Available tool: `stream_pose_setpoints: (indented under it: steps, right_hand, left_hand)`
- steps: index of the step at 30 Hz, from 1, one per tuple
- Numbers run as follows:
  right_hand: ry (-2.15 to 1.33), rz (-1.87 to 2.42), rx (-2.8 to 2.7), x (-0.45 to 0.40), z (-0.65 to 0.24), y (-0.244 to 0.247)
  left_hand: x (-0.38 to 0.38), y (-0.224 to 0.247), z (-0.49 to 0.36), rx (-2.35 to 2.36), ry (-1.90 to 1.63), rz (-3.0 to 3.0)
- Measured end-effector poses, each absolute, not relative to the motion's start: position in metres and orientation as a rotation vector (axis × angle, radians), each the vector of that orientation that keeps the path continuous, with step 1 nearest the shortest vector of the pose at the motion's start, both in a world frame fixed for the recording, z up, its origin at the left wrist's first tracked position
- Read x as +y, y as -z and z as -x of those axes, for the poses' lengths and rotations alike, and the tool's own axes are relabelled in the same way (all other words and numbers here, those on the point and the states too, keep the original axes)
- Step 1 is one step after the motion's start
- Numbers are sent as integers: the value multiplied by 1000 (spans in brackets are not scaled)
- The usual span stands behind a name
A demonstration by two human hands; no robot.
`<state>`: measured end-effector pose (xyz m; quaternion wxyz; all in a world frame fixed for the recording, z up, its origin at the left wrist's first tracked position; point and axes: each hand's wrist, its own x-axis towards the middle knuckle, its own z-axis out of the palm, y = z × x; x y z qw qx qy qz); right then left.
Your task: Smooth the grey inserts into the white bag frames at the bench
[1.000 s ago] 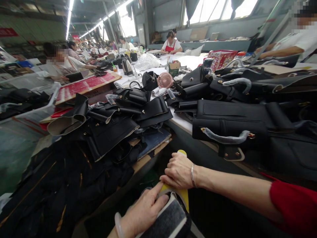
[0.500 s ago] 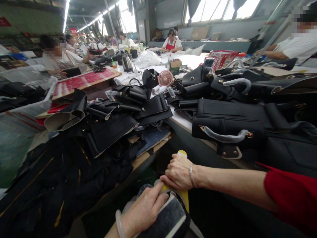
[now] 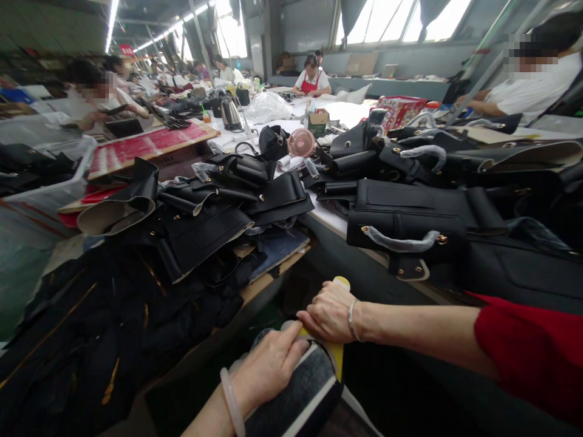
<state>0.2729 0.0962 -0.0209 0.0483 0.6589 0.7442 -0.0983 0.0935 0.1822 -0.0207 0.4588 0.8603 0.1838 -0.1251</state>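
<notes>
Near the bottom centre my left hand grips the upper edge of a dark bag piece, which has a pale strip along it. Its thumb and forefinger press at that edge. Just beyond, my right hand is closed around a long yellow object with a rounded top end. The lower part of this yellow object shows beside the bag piece's far edge; its kind cannot be made out. My two hands nearly touch at the fingertips. Clear plastic shows partly behind my left hand.
Black bag parts are heaped on the left, over a dark pile with gold zips. On the right table lies a black bag with a plastic-wrapped handle. A pink fan and a kettle stand farther back. Several people work around.
My view has shifted slightly to the right. Both hands keep their hold, and the bag piece has turned a little, showing more of its dark surface. My right sleeve has moved slightly.
</notes>
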Motion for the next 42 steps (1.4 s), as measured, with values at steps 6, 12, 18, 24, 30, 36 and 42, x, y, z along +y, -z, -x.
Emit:
stream_pose_setpoints:
  steps: [6, 12, 18, 24, 30, 36, 42]
  right_hand:
    - [342, -2121, 2158, 87, -261, 21]
    - [406, -2275, 2047, 74, -245, 15]
    - [697, -2544, 1845, 51, -247, 25]
    - [1403, -2954, 1279, 26, -267, 56]
    - [1757, -3060, 1208, 35, -265, 57]
    - [1742, -3097, 1396, 50, -279, 47]
    - [2117, -3004, 1246, 49, -285, 36]
  left_hand:
    - [180, 26, -91, 406, 266, -2156]
    - [179, 25, -87, 399, 236, -2156]
    - [189, 21, -87, 392, 211, -1954]
    - [198, 28, -102, 485, 258, -1861]
    - [197, 24, -116, 539, 293, -1842]
    - [196, 27, -117, 549, 284, -1844]
    - [198, 31, -118, 491, 316, -1771]
